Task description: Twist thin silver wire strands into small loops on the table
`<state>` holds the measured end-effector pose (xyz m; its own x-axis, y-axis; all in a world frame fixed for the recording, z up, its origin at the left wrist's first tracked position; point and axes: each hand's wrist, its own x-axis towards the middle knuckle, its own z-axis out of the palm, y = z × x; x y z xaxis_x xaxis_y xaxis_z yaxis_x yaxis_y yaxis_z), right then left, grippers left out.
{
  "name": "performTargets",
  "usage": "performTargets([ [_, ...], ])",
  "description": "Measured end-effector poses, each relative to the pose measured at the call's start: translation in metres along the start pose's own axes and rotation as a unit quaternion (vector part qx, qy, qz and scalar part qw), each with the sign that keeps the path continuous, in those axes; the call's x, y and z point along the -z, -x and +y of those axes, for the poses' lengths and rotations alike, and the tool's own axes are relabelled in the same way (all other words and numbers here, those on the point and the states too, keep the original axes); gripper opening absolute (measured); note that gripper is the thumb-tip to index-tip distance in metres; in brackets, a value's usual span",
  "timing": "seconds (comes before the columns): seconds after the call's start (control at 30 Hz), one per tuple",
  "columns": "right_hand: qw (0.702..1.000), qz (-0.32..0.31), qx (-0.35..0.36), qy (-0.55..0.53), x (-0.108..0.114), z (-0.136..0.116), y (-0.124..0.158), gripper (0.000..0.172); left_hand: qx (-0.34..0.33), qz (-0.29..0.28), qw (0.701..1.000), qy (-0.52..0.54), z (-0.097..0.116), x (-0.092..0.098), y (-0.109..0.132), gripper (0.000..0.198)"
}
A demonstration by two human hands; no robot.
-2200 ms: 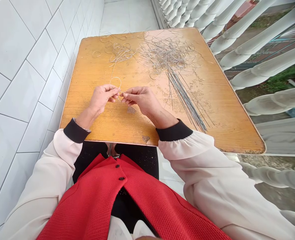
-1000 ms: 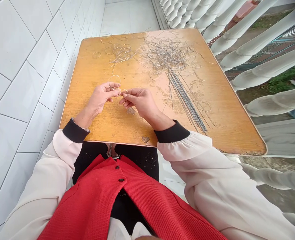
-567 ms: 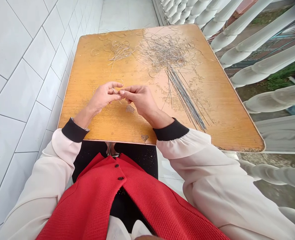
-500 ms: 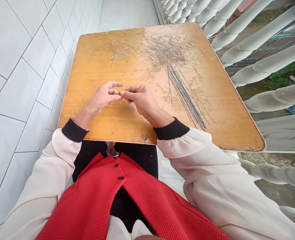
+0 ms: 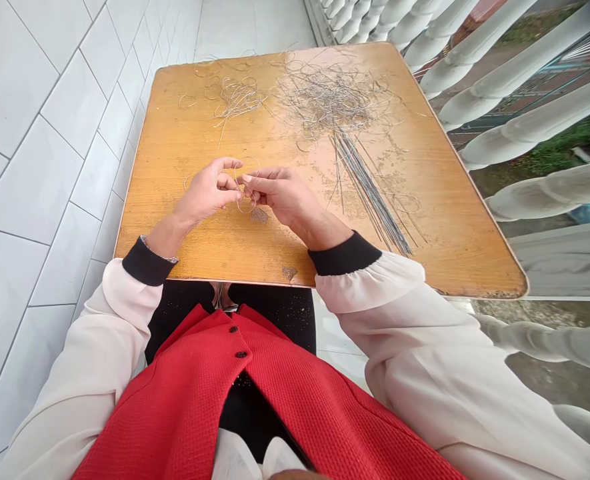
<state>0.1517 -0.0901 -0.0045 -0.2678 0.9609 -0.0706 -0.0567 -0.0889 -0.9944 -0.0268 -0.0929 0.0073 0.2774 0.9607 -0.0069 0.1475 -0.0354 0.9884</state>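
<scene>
Over the near part of the wooden table, my two hands meet around a thin looped wire. My left hand pinches it between thumb and fingers, with the index finger stretched above. From the other side, my right hand grips the same wire at the fingertips. Thin curves of the wire stand out above and below the fingers. Exactly where its ends lie is hidden by the fingertips.
A tangled heap of wire lies at the back right, with a bundle of straight wires reaching toward me. A smaller pile of bent wires is at the back left. White balusters stand right, a tiled wall left.
My right hand's fingers have shifted slightly on the wire, and its round loop now shows more fully between the hands. My left hand has barely moved.
</scene>
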Motion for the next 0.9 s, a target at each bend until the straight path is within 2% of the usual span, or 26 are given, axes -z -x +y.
performTargets([
  [0.17, 0.999, 0.019, 0.014, 0.03, 0.001, 0.001, -0.002, 0.017, 0.005, 0.009, 1.0, -0.009, 0.001, -0.001, 0.001, 0.051],
  [0.27, 0.998, 0.024, 0.023, 0.047, 0.001, 0.002, -0.003, 0.022, 0.017, 0.015, 1.0, -0.004, 0.004, -0.002, 0.002, 0.045],
  [0.43, 0.997, 0.024, 0.05, 0.044, -0.002, 0.002, -0.003, 0.028, 0.066, 0.002, 0.998, -0.003, 0.011, -0.005, 0.005, 0.02],
  [0.53, 0.997, 0.029, 0.051, 0.045, -0.004, 0.001, -0.003, 0.031, 0.078, -0.017, 0.997, -0.023, 0.012, -0.008, 0.006, 0.025],
  [0.67, 0.996, 0.053, 0.042, 0.059, -0.004, 0.003, -0.005, 0.035, 0.035, 0.01, 0.997, -0.068, 0.005, -0.013, 0.007, 0.031],
  [0.9, 0.994, 0.078, 0.066, 0.049, -0.009, 0.004, -0.004, 0.036, -0.086, 0.127, 0.977, -0.15, -0.008, -0.019, 0.009, 0.033],
])
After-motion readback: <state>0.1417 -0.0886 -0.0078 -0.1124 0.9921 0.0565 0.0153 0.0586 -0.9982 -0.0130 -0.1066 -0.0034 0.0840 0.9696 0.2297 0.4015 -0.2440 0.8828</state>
